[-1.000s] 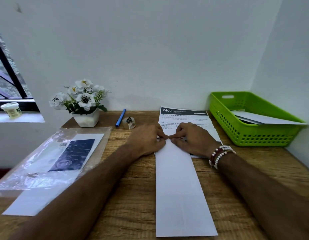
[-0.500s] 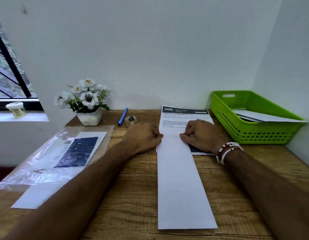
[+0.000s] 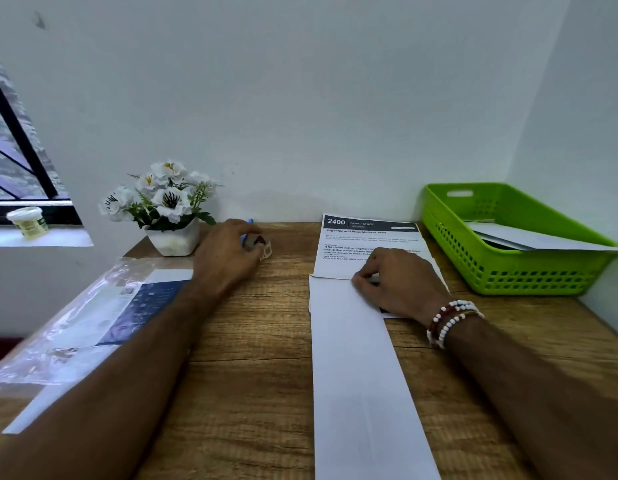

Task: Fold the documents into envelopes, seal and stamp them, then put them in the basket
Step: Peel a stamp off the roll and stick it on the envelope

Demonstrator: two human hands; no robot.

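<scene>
Wooden desk (image 3: 252, 393). Right hand (image 3: 399, 280), fingers curled, presses down on top end of long white envelope (image 3: 356, 375), over printed document (image 3: 366, 244). Left hand (image 3: 228, 254) well apart, at small stamp roll (image 3: 264, 245) beside blue pen (image 3: 247, 233); grip unclear. Green basket (image 3: 508, 271) far right holds paper. Flower pot (image 3: 172, 239), plastic sleeve (image 3: 75, 327) left.

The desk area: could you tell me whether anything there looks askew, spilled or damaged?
Nothing looks spilled or damaged. One oddity: in the green basket, the white envelopes lie slanted, one corner overhanging the right rim. The flower pot stands upright.
</scene>
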